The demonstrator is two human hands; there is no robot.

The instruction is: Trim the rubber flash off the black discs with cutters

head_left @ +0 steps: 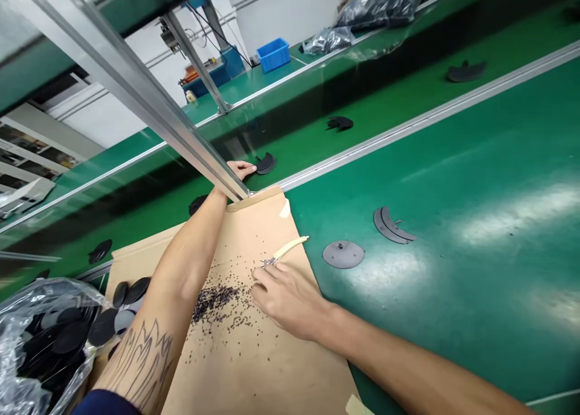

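Right hand [283,295] curled, contents indeterminable; nippers [290,246] at its 12 o'clock, left hand [241,169] at 11, pinching black crescent piece [267,163].

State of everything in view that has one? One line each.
Left hand: fingertips at curved black part's edge
Right hand: fingers curled
Yellow-handled tool: beside right hand; open or shut unclear
Black bits: loose, scattered
Plastic bag: open
Gray oval plate: flat, peg up
Blue bin: upright, open-topped
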